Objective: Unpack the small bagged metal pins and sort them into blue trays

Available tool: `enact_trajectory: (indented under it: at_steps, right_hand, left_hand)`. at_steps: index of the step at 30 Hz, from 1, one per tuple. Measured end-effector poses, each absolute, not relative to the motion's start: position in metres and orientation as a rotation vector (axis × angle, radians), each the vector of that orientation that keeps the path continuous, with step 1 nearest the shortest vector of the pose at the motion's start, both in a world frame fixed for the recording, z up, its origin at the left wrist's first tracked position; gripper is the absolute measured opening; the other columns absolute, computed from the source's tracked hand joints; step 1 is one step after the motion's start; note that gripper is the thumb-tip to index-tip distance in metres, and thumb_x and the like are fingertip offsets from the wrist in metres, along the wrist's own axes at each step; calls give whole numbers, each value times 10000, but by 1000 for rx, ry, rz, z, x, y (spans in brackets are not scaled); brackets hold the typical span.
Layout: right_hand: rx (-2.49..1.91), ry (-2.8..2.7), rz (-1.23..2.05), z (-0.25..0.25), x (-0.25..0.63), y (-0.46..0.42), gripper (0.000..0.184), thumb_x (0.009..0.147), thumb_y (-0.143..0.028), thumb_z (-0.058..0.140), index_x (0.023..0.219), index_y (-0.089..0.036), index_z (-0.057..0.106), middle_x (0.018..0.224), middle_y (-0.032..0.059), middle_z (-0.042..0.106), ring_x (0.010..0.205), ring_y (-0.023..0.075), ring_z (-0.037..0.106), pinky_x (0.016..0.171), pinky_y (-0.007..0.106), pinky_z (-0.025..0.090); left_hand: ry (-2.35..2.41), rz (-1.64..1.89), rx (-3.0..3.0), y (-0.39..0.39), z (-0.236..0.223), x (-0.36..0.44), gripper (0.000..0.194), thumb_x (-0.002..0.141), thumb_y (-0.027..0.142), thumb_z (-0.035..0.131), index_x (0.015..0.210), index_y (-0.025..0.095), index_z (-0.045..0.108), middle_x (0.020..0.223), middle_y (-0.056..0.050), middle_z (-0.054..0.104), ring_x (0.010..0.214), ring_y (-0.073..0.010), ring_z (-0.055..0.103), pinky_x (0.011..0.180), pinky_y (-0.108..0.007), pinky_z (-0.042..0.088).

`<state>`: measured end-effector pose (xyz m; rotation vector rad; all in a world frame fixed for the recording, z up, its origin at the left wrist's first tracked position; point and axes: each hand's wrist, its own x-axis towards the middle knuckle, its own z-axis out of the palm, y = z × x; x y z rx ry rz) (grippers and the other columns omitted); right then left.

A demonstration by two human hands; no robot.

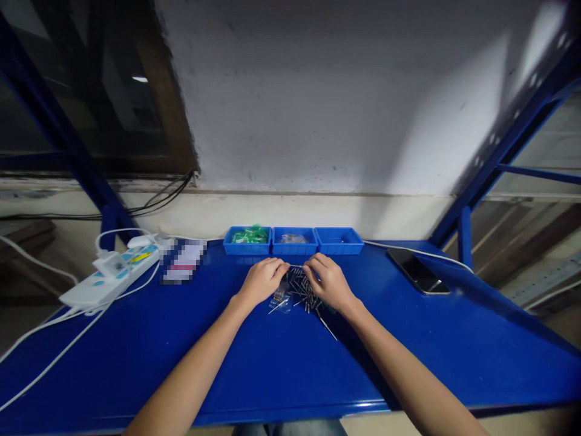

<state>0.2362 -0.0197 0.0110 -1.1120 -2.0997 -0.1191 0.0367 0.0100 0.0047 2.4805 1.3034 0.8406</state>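
Fingertips of my left hand [265, 280] and my right hand [330, 280] face each other above the table, both pinched closed. Between them runs a thin, light metal rod [296, 266], its ends hidden in my fingers. Just below lies a loose pile of slim dark metal pieces [308, 298], partly covered by my right hand; their exact kind is too small to tell. A small clear plastic bag [282, 301] rests by the pile, under my left fingers. One longer thin rod [328, 329] sticks out from the pile toward me.
Three blue bins stand along the back: the left bin [247, 249] holds green packets, the middle bin [294, 249] clear ones, beside the right bin [340, 249]. A phone [417, 271] lies right. A white power strip [115, 275] with cables occupies the left of the blue table [272, 375].
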Motion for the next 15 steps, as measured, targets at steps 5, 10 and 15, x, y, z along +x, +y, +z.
enact_trajectory:
  at_steps: [5, 10, 15]
  right_hand:
    - [-932, -1617, -407, 28, 259, -17, 221, 942, -314, 289, 848, -215, 463, 774, 60, 553, 719, 174, 550, 685, 326, 442]
    - [-1397, -1401, -510, 33, 286, 3, 296, 933, -385, 274, 898, -189, 493, 792, 90, 595, 768, 214, 579, 747, 378, 402]
    - [-2138, -1709, -74, 14, 287, 6, 349, 862, -429, 451, 1032, -146, 563, 873, 146, 673, 837, 297, 621, 767, 432, 371]
  left_hand:
    - [1644, 601, 2366, 10, -7, 15, 434, 846, 564, 399, 950, 219, 640, 988, -82, 638, 967, -278, 568, 787, -390, 419]
    - [1676, 544, 2385, 6, -13, 18, 249, 772, 465, 574, 892, 255, 632, 991, -39, 638, 996, -286, 550, 807, -429, 404]
    - [1576, 768, 2300, 12, -16, 21, 102, 805, 225, 544, 898, 226, 585, 798, -3, 661, 824, -189, 610, 737, -313, 437]
